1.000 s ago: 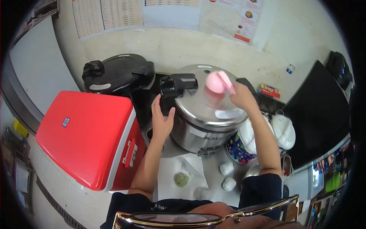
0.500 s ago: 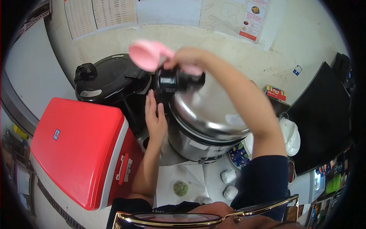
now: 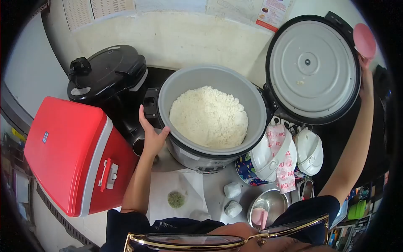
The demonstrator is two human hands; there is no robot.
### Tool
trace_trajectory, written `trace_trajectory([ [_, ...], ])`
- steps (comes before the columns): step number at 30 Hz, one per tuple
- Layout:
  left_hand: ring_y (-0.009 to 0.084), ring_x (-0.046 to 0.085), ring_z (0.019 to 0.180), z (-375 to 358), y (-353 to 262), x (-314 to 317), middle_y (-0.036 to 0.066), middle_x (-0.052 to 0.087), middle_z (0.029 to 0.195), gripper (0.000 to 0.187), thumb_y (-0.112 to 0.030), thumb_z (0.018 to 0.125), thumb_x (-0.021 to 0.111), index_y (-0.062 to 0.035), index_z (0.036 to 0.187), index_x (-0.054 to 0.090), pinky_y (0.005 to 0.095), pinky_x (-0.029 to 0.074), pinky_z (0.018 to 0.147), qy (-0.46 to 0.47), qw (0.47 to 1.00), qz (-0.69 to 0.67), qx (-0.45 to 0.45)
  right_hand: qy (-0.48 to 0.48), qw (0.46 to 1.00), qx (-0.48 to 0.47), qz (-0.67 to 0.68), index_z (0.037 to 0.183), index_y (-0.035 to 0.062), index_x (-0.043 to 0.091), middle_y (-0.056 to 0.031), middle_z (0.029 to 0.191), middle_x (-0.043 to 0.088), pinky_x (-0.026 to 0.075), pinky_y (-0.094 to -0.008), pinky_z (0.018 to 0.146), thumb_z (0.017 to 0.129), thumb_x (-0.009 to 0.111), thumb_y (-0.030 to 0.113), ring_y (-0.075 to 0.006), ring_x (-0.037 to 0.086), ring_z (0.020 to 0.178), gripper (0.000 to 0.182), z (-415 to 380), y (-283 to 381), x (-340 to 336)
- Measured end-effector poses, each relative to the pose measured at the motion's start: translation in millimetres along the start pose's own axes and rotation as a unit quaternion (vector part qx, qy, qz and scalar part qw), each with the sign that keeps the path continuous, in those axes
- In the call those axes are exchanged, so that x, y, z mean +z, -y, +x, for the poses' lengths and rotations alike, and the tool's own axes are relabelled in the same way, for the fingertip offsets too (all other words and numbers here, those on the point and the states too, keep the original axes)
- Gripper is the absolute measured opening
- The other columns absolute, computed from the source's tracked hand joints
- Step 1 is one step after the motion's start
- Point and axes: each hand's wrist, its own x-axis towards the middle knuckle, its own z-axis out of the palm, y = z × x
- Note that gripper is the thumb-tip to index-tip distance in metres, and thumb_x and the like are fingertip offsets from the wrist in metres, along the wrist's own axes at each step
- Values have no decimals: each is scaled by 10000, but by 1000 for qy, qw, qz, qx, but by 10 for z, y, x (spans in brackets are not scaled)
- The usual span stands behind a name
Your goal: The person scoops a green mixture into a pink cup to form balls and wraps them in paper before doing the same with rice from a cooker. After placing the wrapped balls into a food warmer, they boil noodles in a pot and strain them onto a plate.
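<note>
A large rice cooker stands uncovered in front of me, its grey pot filled with white rice. Its round lid is swung up and back to the right on its hinge. My left hand is at the cooker's left side by the black latch, thumb and fingers spread. Up at the lid's right edge, my right hand grips a pink rice scoop by its handle, cup pointing up.
A red cooler box is at left, with a black lidded cooker behind it. White paper bearing a green clump lies in front. To the right are wrapped white bundles, a metal bowl and white-lidded containers.
The cooker's lid has opened, swinging from over the pot to the right and exposing the rice. My right hand moved right with the pink scoop; my left hand stays by the cooker's left side.
</note>
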Motion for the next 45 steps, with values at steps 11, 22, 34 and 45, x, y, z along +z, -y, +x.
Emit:
trace_trajectory([
  [11,355,-142,1355,-249,39,191,228,-164,1456,1435,-751,434,681,-61,1413,-110,496,12,1085,-40,992,34,116,439,662,-225,-564,1364,152,337,-182,1021,557,505,-437,700,843,440,100,-342,620,807,534,-2076,-852,2535],
  [22,441,-223,1307,-312,117,265,280,-192,1429,1457,-803,397,634,-61,1416,-97,607,-150,993,-22,973,131,188,720,522,-130,-437,1356,196,357,-187,985,627,509,-416,730,869,454,159,-310,635,869,498,-2859,-1750,3102],
  [34,442,-200,1312,-302,118,261,277,-172,1433,1445,-809,403,624,-61,1417,-83,618,-142,990,-20,971,143,188,820,477,-59,-310,1295,258,479,-138,806,629,482,-345,432,825,455,64,-231,607,569,509,-2461,-1218,3143],
  [45,439,-197,1316,-319,157,284,278,-157,1436,1440,-831,403,599,-73,1419,-84,626,-144,985,-23,973,147,178,771,526,-124,-337,1322,214,435,-179,913,637,475,-417,754,838,489,120,-346,617,833,497,-2782,-1025,2978],
])
